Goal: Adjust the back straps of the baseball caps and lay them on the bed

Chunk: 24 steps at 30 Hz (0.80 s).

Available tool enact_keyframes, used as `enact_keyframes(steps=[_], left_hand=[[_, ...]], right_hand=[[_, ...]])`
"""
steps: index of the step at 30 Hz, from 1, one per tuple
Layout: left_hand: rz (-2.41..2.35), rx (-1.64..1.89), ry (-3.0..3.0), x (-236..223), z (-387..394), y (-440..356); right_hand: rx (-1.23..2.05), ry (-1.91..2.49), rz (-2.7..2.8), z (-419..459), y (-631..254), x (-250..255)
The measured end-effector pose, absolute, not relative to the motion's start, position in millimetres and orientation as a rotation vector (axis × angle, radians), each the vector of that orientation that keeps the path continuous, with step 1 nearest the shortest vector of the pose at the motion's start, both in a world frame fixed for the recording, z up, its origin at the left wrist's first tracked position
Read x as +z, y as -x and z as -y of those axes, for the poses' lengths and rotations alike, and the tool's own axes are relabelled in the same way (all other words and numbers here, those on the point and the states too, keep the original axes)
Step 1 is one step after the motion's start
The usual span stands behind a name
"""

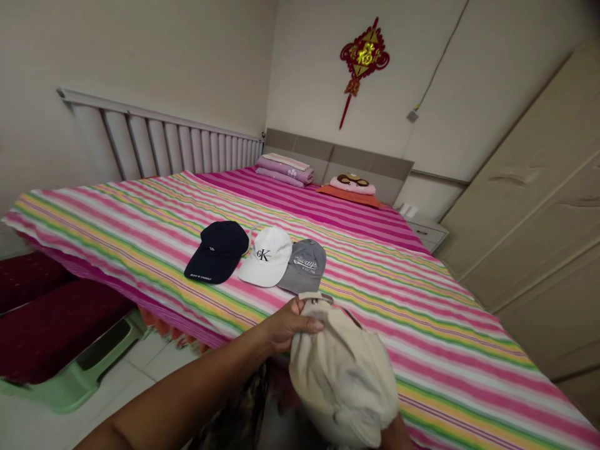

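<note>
Lower centre, the left hand (288, 326) grips a beige cap (347, 378)—seemingly mid-handling, next needing steadiness—the right hand (396, 434), grip hidden.

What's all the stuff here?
bed: 1, pink stripes, centre
dark cap: 1, navy, bed
white cap: 1, white, bed
grey cap: 1, grey, bed
beige cap: 1, beige, front
bedding piles: 2, purple, pink, orange, bed
radiator: 1, white, left
wall hanging: 1, red, gold, back
wall box: 1, grey, back
nightstand: 1, white, bedside
wardrobe: 1, beige, right
stool: 1, green, left
covers: 2, red, left
left hand: 1, holding beige cap
right hand: 1, mostly hidden
</note>
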<state>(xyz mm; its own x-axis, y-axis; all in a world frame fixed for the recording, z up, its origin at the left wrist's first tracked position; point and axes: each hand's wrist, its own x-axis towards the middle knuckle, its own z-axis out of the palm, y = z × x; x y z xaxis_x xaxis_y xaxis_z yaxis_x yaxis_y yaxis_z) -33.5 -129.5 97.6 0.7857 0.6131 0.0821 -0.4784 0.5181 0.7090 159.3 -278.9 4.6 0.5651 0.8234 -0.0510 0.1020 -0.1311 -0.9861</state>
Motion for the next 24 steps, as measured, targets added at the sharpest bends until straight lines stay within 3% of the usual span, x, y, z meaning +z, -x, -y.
enact_keyframes(steps=[4,9,16,24], left_hand=[[-0.229,0.577,-0.880,97.9,152.1,36.9],[-0.242,0.505,-0.954,102.2,164.3,40.0],[-0.329,0.575,-1.067,100.1,168.9,48.8],[-0.406,0.424,-0.986,98.9,175.9,47.7]], right_hand=[[0.564,1.621,0.731,276.6,-149.2,66.4],[0.300,1.527,1.304,274.4,-109.2,121.5],[0.465,1.435,1.570,268.3,-89.9,121.7],[0.482,1.293,1.514,266.4,-90.7,126.1]])
